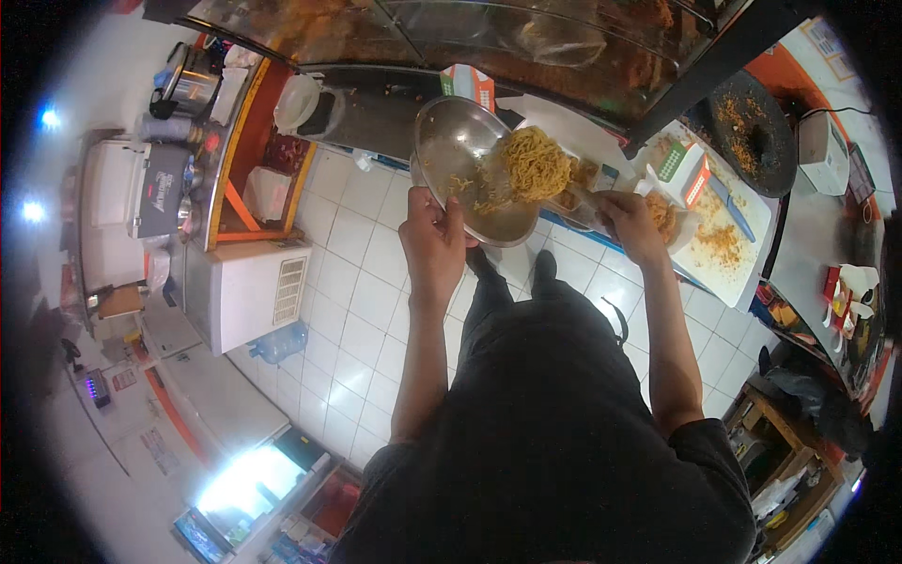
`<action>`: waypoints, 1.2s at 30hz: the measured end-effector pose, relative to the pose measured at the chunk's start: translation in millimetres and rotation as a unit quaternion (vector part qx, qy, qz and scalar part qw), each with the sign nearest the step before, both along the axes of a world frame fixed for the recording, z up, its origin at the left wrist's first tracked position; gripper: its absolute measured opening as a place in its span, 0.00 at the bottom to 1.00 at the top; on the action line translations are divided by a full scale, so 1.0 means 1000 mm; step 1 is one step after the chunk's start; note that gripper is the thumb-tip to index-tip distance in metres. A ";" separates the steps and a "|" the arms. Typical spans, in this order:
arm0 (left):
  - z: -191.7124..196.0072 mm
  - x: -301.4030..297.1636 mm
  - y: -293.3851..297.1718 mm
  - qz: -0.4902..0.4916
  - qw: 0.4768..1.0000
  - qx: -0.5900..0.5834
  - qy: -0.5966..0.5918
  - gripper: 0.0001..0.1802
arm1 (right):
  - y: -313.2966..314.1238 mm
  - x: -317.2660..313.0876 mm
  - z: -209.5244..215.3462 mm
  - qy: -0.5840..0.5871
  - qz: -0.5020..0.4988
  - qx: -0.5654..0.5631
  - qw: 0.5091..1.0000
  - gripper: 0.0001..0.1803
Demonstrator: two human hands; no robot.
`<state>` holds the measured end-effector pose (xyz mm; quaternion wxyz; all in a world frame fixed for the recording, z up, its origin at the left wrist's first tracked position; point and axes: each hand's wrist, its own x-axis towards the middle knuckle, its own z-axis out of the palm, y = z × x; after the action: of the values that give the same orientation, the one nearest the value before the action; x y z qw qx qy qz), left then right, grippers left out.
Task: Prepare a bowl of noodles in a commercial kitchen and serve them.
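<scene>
My left hand grips the near left rim of a round metal mixing bowl, thumb over the edge. The bowl is tilted, with a few noodle strands stuck to its inside. A clump of yellow noodles lies over its right side. My right hand is closed around the handle of a metal utensil, which reaches left to the noodles. Its head is hidden by them, so I cannot tell its exact kind. Just beyond the bowl stands a white, orange and green food box.
On the right, a white cutting board bears crumbs, another patterned food box and a blue-handled knife. A dark wok with fried bits sits behind. A glass display case spans the far side. White floor tiles lie below.
</scene>
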<state>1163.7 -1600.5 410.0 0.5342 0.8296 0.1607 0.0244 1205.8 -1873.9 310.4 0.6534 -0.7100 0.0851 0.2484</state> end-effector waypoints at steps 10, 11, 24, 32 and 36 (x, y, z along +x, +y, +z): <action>0.000 0.018 -0.024 -0.042 0.996 0.073 -0.018 0.07 | 0.032 0.005 -0.036 -0.330 0.042 -0.338 0.880 0.10; -0.002 0.020 -0.024 -0.055 0.994 0.088 -0.017 0.07 | 0.037 0.002 -0.035 -0.339 0.064 -0.372 0.862 0.12; 0.008 0.023 -0.014 -0.054 0.990 0.123 0.030 0.07 | 0.011 -0.015 0.016 -0.369 0.075 -0.319 0.870 0.22; -0.021 0.021 0.022 -0.084 0.993 0.056 -0.054 0.10 | 0.039 0.021 0.003 -0.387 0.205 -0.213 0.873 0.27; -0.031 0.021 0.035 -0.032 0.998 0.018 -0.048 0.10 | 0.019 0.007 0.010 -0.368 0.328 -0.205 0.846 0.24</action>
<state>1184.6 -1565.4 378.9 0.5270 0.8415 0.1078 0.0495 1213.2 -1855.0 320.8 0.3567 -0.8536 -0.3504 0.1461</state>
